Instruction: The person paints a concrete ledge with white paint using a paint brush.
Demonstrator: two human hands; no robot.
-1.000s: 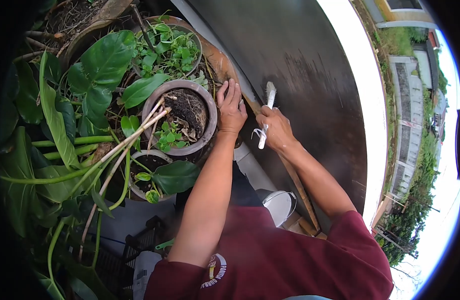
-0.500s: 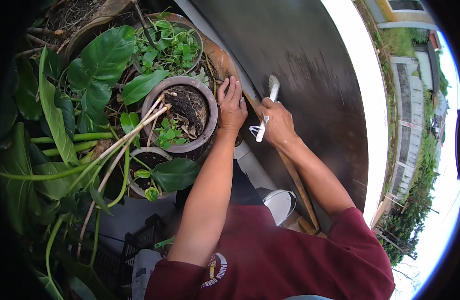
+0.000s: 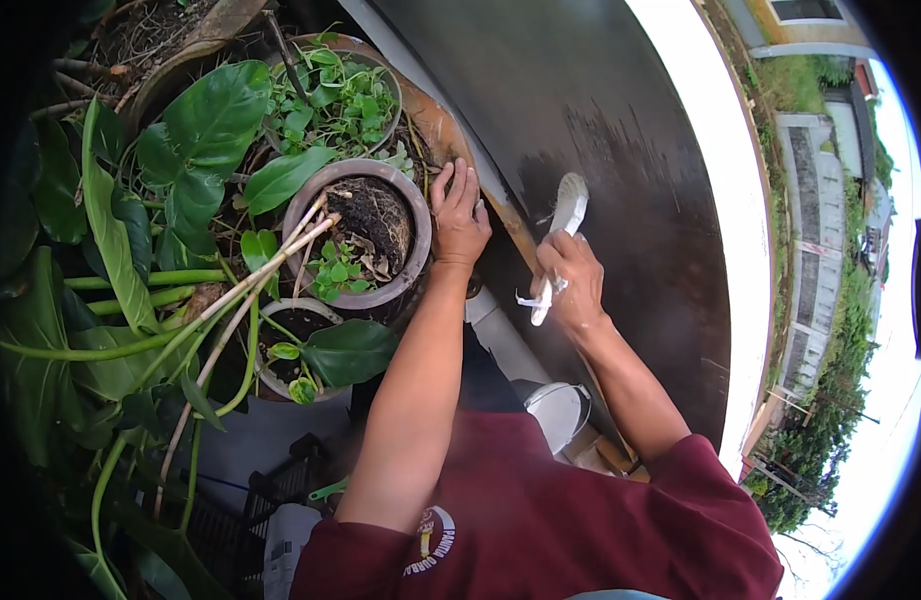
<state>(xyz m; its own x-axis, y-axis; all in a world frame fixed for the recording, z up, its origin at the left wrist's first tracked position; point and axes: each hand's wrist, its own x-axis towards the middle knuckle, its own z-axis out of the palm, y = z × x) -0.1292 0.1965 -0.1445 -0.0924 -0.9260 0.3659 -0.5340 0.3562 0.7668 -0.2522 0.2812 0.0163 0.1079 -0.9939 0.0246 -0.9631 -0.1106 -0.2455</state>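
Observation:
My right hand (image 3: pixel 572 272) is closed around the handle of a white scrub brush (image 3: pixel 570 203). The brush head points away from me, over a dark, wet-looking flat surface (image 3: pixel 660 270) with streaky black marks near the far part. A thin white loop hangs at the handle's near end. My left hand (image 3: pixel 460 222) lies with fingers stretched out on the brown ledge (image 3: pixel 445 130), close beside the rim of a round plant pot (image 3: pixel 423 240). That pot holds soil, roots and cut pale stems.
Big-leaved plants (image 3: pixel 195 150) crowd the left side, with another pot of small green leaves (image 3: pixel 340 95) behind. A white bucket (image 3: pixel 558 415) stands below my right forearm. Along the right runs a bright white edge (image 3: pixel 715 130), with a wall and greenery beyond.
My right hand has drawn back toward me and slightly right with the brush, whose head is now turned more to the right. My left hand stays nearly in place.

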